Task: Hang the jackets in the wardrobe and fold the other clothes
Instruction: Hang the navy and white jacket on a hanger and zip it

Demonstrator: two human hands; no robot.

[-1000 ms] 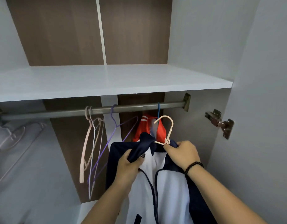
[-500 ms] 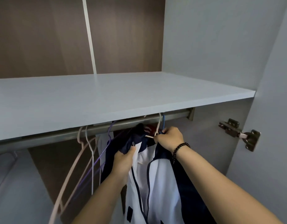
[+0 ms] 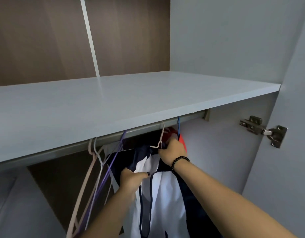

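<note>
Navy-and-white jacket [image 3: 158, 200] hangs on a pale hanger [image 3: 159, 138] hooked over the wardrobe rail [image 3: 191, 118] — right hand [image 3: 172, 150] grips its collar by the hanger, left hand [image 3: 131, 180] pinches the zipper edge lower down, beside a red garment [image 3: 181, 140].

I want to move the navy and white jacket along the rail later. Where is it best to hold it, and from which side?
Probably grip the pale hanger at its neck, just under the hook on the rail, coming from the front and below: the shelf blocks access from above, and the jacket hangs limp from it.
</note>
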